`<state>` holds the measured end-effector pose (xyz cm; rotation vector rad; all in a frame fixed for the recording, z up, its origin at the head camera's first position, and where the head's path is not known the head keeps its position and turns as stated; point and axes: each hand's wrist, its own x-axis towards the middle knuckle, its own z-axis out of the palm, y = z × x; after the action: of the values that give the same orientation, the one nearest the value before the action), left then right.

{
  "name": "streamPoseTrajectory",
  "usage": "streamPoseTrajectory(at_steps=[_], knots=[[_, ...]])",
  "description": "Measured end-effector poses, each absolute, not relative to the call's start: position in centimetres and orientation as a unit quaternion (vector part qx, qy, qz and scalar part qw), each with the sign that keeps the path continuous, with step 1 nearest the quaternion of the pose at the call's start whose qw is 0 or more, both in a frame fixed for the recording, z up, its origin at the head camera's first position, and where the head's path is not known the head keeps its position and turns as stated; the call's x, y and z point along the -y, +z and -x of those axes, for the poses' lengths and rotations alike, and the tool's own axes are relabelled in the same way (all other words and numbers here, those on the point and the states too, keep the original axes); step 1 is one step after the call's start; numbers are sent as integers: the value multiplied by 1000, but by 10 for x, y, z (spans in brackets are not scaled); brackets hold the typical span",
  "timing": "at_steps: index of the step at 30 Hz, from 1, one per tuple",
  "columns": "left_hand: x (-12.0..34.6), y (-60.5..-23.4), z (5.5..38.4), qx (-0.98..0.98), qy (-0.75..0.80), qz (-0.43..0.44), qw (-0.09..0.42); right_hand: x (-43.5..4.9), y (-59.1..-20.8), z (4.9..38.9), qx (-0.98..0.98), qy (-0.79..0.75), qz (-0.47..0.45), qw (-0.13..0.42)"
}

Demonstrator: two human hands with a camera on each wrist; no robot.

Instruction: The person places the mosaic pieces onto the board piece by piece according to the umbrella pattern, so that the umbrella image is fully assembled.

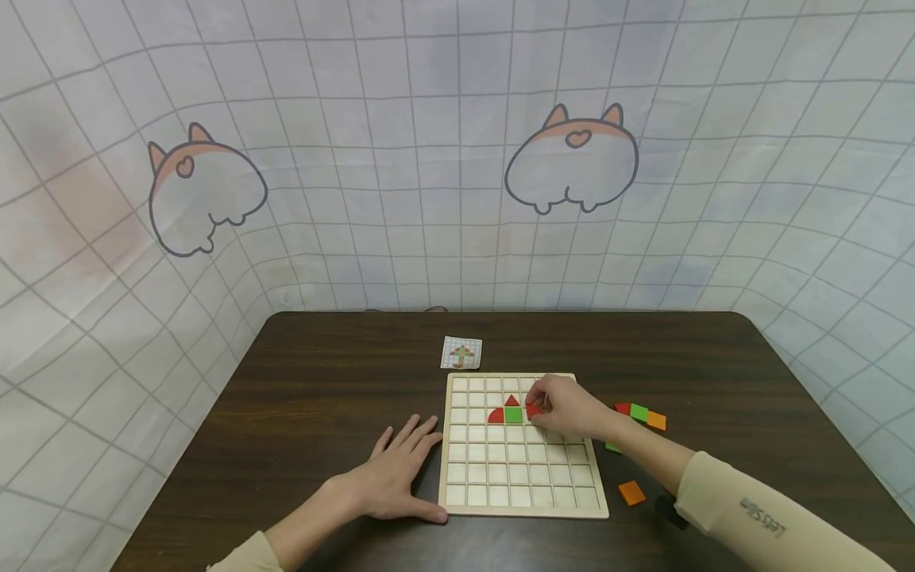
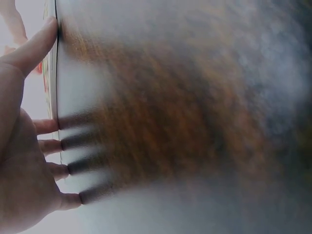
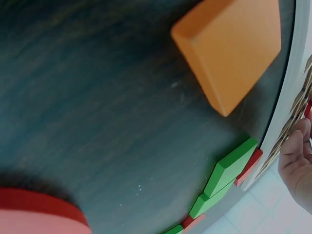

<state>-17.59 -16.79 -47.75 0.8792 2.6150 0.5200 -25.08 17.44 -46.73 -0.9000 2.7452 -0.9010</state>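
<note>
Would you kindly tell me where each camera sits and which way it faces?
Head: worn on the head, facing forward and down at the grid board; left hand, right hand and forearms show.
Left wrist: on that wrist, facing the tabletop beside the board; the left hand shows, and seemingly part of the right.
Right wrist: on that wrist, facing the tabletop and an orange piece; the right hand shows at the edge.
Head and right wrist views share the right hand and the board's edge.

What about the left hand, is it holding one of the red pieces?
No, the left hand lies with its fingers spread at the edge of the grid board, holding no piece.
</note>
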Motion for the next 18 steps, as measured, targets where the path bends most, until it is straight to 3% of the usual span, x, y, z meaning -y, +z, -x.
streamPoseTrajectory(at_steps=[18], knots=[[167, -476, 177, -920, 180, -306, 168, -179, -465, 249, -904, -306, 290, 67]])
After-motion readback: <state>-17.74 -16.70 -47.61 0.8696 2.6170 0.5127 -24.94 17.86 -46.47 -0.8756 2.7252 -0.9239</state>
